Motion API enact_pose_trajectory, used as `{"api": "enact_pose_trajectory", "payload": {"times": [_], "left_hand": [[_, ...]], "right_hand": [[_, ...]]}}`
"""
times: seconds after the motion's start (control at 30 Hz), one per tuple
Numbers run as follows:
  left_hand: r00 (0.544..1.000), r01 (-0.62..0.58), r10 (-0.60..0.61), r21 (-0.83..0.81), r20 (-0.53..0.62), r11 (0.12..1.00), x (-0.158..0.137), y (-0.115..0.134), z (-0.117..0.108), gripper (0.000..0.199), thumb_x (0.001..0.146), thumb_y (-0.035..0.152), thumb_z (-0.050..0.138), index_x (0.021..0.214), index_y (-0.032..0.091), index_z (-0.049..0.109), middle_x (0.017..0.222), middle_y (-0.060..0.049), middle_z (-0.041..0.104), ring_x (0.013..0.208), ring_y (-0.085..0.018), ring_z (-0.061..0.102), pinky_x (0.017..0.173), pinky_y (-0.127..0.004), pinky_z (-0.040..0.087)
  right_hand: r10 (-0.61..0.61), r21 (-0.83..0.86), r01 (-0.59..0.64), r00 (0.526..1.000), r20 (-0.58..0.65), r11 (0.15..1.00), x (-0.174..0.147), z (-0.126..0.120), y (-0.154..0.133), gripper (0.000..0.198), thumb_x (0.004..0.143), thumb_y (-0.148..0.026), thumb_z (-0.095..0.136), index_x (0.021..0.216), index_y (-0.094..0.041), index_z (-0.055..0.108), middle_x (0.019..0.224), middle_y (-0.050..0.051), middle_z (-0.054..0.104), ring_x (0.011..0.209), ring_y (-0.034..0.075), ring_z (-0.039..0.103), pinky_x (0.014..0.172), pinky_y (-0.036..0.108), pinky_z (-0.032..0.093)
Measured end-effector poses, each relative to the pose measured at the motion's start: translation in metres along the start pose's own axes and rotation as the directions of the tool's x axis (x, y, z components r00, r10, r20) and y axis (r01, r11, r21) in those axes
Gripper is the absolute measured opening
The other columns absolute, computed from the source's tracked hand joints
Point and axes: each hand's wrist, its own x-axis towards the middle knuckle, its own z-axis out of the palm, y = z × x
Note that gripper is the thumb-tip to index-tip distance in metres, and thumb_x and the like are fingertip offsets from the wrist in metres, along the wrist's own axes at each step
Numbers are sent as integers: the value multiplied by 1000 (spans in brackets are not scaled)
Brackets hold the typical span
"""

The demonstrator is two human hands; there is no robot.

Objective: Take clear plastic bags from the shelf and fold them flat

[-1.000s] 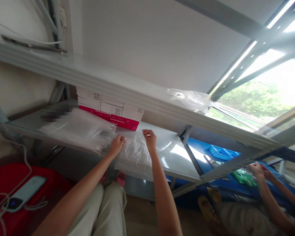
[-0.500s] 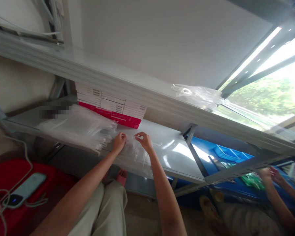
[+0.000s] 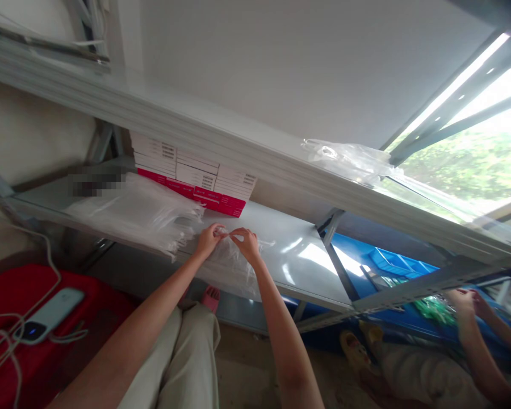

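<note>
My left hand point(image 3: 209, 240) and my right hand point(image 3: 246, 243) meet at the top of a clear plastic bag point(image 3: 235, 262), fingertips pinched close together. The bag hangs below them over the front edge of the grey metal shelf point(image 3: 276, 227). Both hands are closed on its upper edge, and the exact grip is partly hidden by the fingers. To the left of my left hand lies a flat pile of clear plastic bags point(image 3: 140, 213), its loose ends pointing right.
White and pink boxes point(image 3: 191, 176) are stacked behind the bags. More clear plastic point(image 3: 349, 159) lies on the upper shelf point(image 3: 221, 133). A power bank point(image 3: 53, 315) with white cables rests on a red surface point(image 3: 8, 284). At right, another person's hands point(image 3: 464, 301) work beside green material point(image 3: 436, 309).
My two hands have come closer together at the top of the bag, the left one shifting to the right. The view has tilted slightly.
</note>
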Motion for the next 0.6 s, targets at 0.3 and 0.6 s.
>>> {"api": "enact_pose_trajectory", "payload": {"times": [0.3, 0.6], "left_hand": [[997, 18, -18, 2, 72, 1000, 1, 1, 2, 15, 74, 25, 60, 84, 16, 67, 84, -6, 69, 64, -14, 60, 58, -23, 48], [998, 57, -57, 36, 20, 998, 1, -1, 2, 13, 76, 26, 59, 78, 14, 64, 70, -4, 66, 57, -13, 58, 54, -22, 45]], "right_hand": [[-8, 6, 8, 998, 57, 1000, -6, 3, 4, 22, 89, -29, 50, 95, -31, 71, 104, 0, 69, 100, 20, 59, 91, 34, 37], [-18, -97, 20, 1000, 21, 995, -13, -14, 18, 24, 90, -35, 51, 109, -30, 65, 110, 1, 68, 104, 20, 57, 97, 38, 30]]}}
